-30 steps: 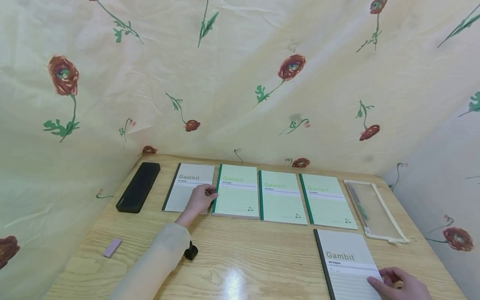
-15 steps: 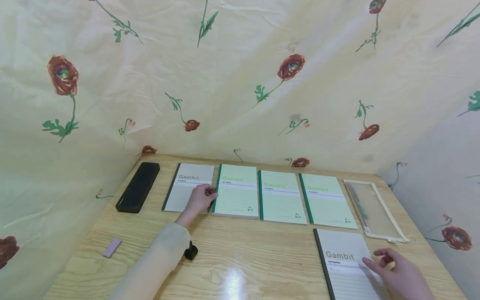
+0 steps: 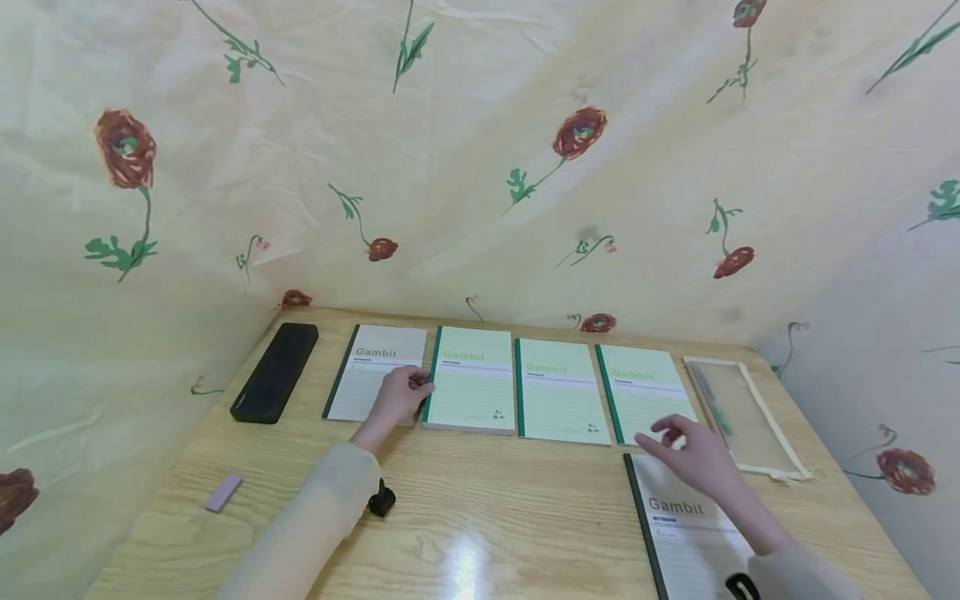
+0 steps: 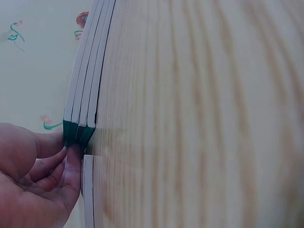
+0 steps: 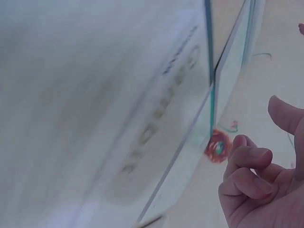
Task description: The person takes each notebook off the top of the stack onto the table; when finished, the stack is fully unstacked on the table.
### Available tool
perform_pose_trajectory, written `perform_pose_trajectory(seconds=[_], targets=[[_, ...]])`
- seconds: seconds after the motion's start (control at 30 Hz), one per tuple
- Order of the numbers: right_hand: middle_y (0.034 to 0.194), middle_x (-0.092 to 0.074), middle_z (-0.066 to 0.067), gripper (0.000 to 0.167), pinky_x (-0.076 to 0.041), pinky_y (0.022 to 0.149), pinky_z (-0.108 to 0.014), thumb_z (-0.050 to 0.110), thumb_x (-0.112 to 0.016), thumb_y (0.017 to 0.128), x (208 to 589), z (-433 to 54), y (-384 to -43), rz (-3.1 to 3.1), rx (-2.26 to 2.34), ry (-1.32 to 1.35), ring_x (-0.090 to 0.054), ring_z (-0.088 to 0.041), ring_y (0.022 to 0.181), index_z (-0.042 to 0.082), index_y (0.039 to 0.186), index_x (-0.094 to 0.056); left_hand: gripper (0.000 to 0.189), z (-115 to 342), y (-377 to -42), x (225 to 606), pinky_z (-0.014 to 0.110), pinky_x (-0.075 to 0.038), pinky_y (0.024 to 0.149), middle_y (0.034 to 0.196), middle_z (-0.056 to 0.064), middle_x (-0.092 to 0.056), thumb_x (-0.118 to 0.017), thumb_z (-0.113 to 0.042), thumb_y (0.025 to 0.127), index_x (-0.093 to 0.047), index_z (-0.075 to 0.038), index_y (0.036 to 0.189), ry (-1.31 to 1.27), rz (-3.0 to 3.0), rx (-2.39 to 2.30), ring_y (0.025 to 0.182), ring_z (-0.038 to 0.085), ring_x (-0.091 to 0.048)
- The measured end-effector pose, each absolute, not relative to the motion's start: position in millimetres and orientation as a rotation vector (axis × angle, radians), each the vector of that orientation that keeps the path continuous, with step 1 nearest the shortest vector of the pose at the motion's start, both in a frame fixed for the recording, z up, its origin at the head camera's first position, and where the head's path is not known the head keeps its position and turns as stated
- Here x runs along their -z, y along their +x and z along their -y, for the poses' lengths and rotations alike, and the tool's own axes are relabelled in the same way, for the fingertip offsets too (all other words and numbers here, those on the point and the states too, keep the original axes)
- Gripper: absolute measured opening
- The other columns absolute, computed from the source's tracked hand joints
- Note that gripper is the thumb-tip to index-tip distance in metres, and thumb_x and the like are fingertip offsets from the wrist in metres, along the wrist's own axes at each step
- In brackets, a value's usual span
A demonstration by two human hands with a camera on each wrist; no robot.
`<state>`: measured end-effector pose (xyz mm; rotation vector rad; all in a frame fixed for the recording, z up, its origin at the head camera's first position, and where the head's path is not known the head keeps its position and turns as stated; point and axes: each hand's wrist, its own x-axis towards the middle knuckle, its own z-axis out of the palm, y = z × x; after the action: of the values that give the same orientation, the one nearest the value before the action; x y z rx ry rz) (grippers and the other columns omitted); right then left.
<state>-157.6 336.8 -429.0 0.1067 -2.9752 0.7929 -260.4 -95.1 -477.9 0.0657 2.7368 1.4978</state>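
Note:
My left hand (image 3: 399, 395) pinches the lower spine edge of a stack of green-covered notebooks (image 3: 472, 375). The left wrist view shows thumb and forefinger at the green spines (image 4: 76, 130) of several stacked notebooks. Beneath that hand lies a grey notebook (image 3: 386, 342) with a black spine. Over the near right, my right hand (image 3: 693, 454) hangs with loosely bent fingers, thumb and forefinger apart, nothing between them. It overlaps the top of a second grey notebook (image 3: 675, 550) and the lower corner of the rightmost green notebook (image 3: 641, 362). Another green notebook (image 3: 562, 392) lies between the two green ones.
A black case (image 3: 276, 371) lies at the far left of the wooden table (image 3: 487, 508), with a small purple block (image 3: 223, 493) nearer. On the right is a mesh pouch (image 3: 757, 417) with a white border and pens inside. Flowered cloth (image 3: 450, 167) hangs behind.
My right hand has let go of the near grey notebook's right edge and moved up and left toward the rightmost green notebook. The left hand has stayed at the green spines.

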Motion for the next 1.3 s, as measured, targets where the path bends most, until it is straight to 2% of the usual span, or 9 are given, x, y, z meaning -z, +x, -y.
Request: perform_pose_trajectory(seconds=[0.27, 0.4, 0.6, 0.7, 0.93, 1.17, 1.3], targets=[[0.092, -0.066, -0.010, 0.047, -0.047, 0.062, -0.034, 0.040, -0.066, 0.096, 429, -289, -204, 3.018, -0.981, 0.169, -0.059, -0.020, 0.077, -0.005, 0.111, -0.064, 0.022, 96, -259, 479, 0.037, -0.052, 0.081, 0.101, 0.011, -0.068, -0.068, -0.008, 0.095, -0.068, 0.003, 0.115, 0.046, -2.734, -1.496, 0.091, 0.023, -0.062], [0.091, -0.066, -0.010, 0.049, -0.047, 0.064, -0.034, 0.041, -0.064, 0.098, 430, -263, -224, 3.010, -1.052, 0.203, -0.059, -0.020, 0.076, -0.005, 0.113, -0.064, 0.023, 96, -258, 477, 0.038, -0.052, 0.082, 0.101, 0.012, -0.068, -0.068, -0.008, 0.095, -0.068, 0.003, 0.115, 0.046, -2.738, -1.498, 0.091, 0.024, -0.062], [0.086, -0.065, -0.009, 0.048, -0.045, 0.057, -0.032, 0.042, -0.063, 0.097, 437, -225, -250, 3.017, -1.094, 0.183, -0.055, -0.018, 0.067, -0.003, 0.114, -0.066, 0.022, 95, -259, 476, 0.038, -0.052, 0.082, 0.102, 0.012, -0.068, -0.067, -0.008, 0.095, -0.068, 0.003, 0.115, 0.055, -2.739, -1.494, 0.092, 0.024, -0.062], [0.084, -0.065, -0.008, 0.048, -0.045, 0.059, -0.031, 0.042, -0.062, 0.098, 443, -209, -260, 3.030, -1.100, 0.160, -0.055, -0.020, 0.069, -0.003, 0.114, -0.066, 0.022, 94, -260, 476, 0.038, -0.052, 0.082, 0.102, 0.012, -0.068, -0.067, -0.008, 0.095, -0.068, 0.003, 0.115, 0.049, -2.742, -1.492, 0.092, 0.024, -0.062], [0.090, -0.068, -0.009, 0.050, -0.048, 0.065, -0.032, 0.041, -0.063, 0.098, 455, -177, -272, 3.056, -1.113, 0.108, -0.060, -0.020, 0.075, -0.004, 0.121, -0.065, 0.024, 94, -260, 476, 0.038, -0.053, 0.083, 0.104, 0.013, -0.069, -0.067, -0.008, 0.096, -0.067, 0.004, 0.116, 0.060, -2.737, -1.479, 0.094, 0.024, -0.063], [0.080, -0.063, -0.008, 0.045, -0.040, 0.057, -0.029, 0.038, -0.066, 0.096, 460, -154, -273, 3.034, -1.059, 0.103, -0.052, -0.019, 0.066, -0.004, 0.113, -0.067, 0.025, 95, -262, 476, 0.039, -0.053, 0.085, 0.103, 0.013, -0.069, -0.068, -0.007, 0.095, -0.067, 0.005, 0.117, 0.064, -2.739, -1.481, 0.094, 0.025, -0.064], [0.081, -0.063, -0.009, 0.047, -0.040, 0.057, -0.029, 0.039, -0.067, 0.095, 462, -149, -273, 3.025, -1.039, 0.068, -0.052, -0.019, 0.066, -0.006, 0.112, -0.064, 0.025, 95, -262, 477, 0.038, -0.053, 0.085, 0.103, 0.013, -0.069, -0.068, -0.008, 0.095, -0.067, 0.004, 0.117, 0.072, -2.744, -1.475, 0.094, 0.024, -0.063]])
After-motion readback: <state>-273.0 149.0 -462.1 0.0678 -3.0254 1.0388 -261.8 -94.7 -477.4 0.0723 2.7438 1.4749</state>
